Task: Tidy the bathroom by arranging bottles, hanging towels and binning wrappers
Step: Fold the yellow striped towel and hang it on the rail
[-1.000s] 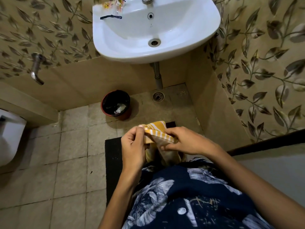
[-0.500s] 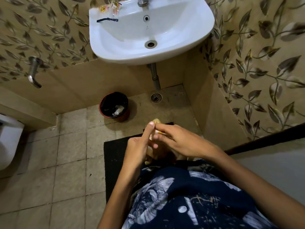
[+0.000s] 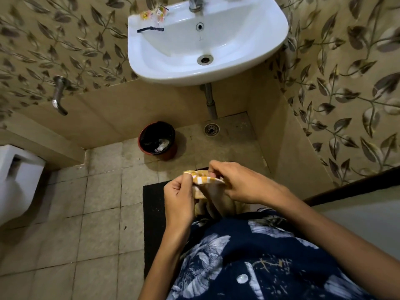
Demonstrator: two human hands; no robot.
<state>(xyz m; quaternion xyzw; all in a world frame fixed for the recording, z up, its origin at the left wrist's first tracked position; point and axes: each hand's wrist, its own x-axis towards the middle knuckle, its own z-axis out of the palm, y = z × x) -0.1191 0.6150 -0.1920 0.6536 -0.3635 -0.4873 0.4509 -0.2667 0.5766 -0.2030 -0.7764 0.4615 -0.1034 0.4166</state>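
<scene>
A yellow and white striped towel (image 3: pixel 204 180) hangs in front of my body, held at its top edge. My left hand (image 3: pixel 179 195) pinches its left end between thumb and fingers. My right hand (image 3: pixel 236 182) grips the right end, fingers curled over the fold. The rest of the towel droops below the hands, partly hidden. Clear wrappers with orange print (image 3: pixel 154 13) and a dark strip (image 3: pixel 150 29) lie on the left rim of the white sink (image 3: pixel 249 61). A red bin with a black liner (image 3: pixel 144 138) stands on the floor under the sink, with scraps inside.
A toilet (image 3: pixel 15 180) stands at the left edge. A wall tap (image 3: pixel 58 96) juts out at the left. The sink drainpipe (image 3: pixel 211 100) and a floor drain (image 3: pixel 211 129) are below the basin. I stand on a black mat (image 3: pixel 153 213). A dark ledge (image 3: pixel 350 187) runs at the right.
The towel's striped edge, bunched and nearly hidden between my hands half a second ago, is now stretched out between them. The view has shifted slightly, with the sink lower in the frame.
</scene>
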